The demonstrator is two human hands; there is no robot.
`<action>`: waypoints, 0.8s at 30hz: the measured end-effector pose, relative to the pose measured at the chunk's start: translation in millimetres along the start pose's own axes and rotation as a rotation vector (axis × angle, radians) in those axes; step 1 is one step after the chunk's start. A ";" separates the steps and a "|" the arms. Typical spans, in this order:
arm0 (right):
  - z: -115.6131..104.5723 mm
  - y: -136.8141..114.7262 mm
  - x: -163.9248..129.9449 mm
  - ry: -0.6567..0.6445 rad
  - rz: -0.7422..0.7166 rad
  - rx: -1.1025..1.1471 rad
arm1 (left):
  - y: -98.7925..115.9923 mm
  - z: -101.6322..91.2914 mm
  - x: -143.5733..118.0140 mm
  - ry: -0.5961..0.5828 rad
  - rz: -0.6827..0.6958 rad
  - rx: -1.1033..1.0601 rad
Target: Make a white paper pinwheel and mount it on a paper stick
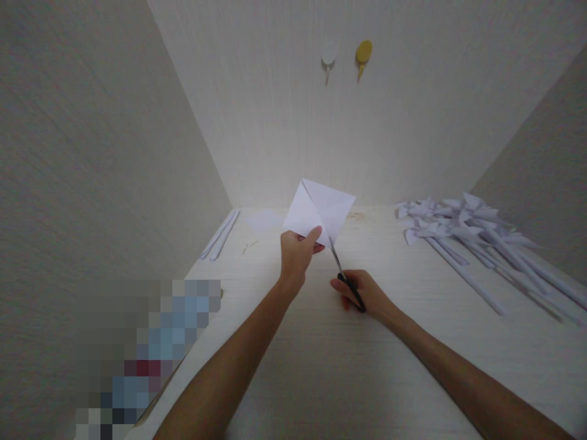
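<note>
My left hand [297,253] pinches the lower corner of a white square paper [321,211] with diagonal creases, holding it up above the pale wooden table [321,366]. My right hand [362,294] grips black-handled scissors [345,275]. Their blades point up and touch the paper's lower edge, just right of my left thumb.
A heap of white paper pinwheels on rolled paper sticks [472,238] lies at the right. Two rolled paper sticks [221,235] lie at the far left by the wall. A flat white sheet [265,219] rests behind the held paper. Two hooks, white [328,56] and yellow [364,55], hang on the back wall.
</note>
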State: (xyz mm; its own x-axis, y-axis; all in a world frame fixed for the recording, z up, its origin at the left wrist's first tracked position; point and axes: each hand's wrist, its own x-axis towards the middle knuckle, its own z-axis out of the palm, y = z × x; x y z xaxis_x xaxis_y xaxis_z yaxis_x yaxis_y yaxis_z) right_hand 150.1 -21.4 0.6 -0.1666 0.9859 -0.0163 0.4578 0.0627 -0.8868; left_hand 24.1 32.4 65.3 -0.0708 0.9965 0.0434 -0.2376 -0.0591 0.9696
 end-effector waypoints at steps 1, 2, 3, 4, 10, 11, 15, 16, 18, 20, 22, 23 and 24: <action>-0.2 0.0 -0.1 0.003 0.000 -0.004 | -0.4 0.2 -0.4 -0.004 -0.004 -0.002; -0.3 0.0 -0.1 0.004 -0.001 -0.006 | -0.6 0.2 -0.6 -0.006 -0.008 -0.004; -0.5 0.1 -0.2 0.004 0.000 -0.005 | -0.8 0.2 -0.7 -0.009 -0.011 -0.005; -0.6 0.3 -0.2 0.003 0.000 -0.001 | -0.9 0.1 -0.7 -0.012 -0.012 -0.006; -0.5 0.6 -0.4 0.000 0.003 0.017 | -1.1 0.5 -0.4 -0.011 -0.007 -0.014; -0.3 0.4 -0.4 0.000 0.005 0.023 | -1.3 0.7 -0.6 -0.008 -0.009 -0.014; 0.3 -0.2 -0.3 -0.004 0.016 0.044 | -2.2 1.3 -1.7 0.004 -0.011 -0.015; 0.3 -0.1 -0.2 -0.006 0.020 0.046 | -2.4 1.5 -1.9 0.008 -0.009 -0.015; 0.3 0.4 0.3 -0.006 0.021 0.043 | -2.7 1.8 -2.1 0.017 -0.003 -0.013; 0.4 1.1 0.7 0.001 0.013 0.032 | -2.8 2.1 -2.2 0.026 0.002 -0.010; 0.4 1.6 0.9 0.005 0.008 0.020 | -2.8 2.4 -2.3 0.035 0.007 -0.011; 0.4 1.6 0.9 0.005 0.007 0.015 | -2.8 2.5 -2.4 0.038 0.008 -0.011; 0.3 1.3 0.7 0.005 0.007 0.010 | -2.8 2.5 -2.4 0.040 0.008 -0.011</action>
State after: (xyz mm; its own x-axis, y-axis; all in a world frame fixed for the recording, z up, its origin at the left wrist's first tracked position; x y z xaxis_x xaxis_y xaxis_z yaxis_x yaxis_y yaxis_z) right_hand 150.4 -20.6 -0.7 -0.1589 0.9871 -0.0206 0.4500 0.0539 -0.8914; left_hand 27.3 30.3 63.1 -0.1117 0.9929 0.0407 -0.2479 -0.0675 0.9664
